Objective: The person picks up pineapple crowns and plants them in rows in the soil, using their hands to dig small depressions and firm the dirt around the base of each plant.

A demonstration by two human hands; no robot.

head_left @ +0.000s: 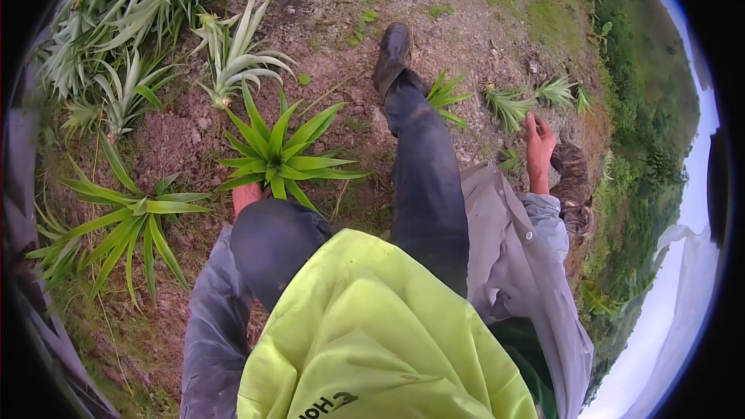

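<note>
One forward lean of the bent knee (273,242) could crumple the leaves of the green plant (278,157) just beyond it, and a shift of the boot (393,54) to the right could crush the sprout (447,98) near it. The plant stands just beyond the left hand (247,196), whose fingers are lost under leaves; whether it grips cannot be told. Well to the right, the right hand (539,147) hangs loosely bent, nothing seen in it, beside a small plant (506,107).
</note>
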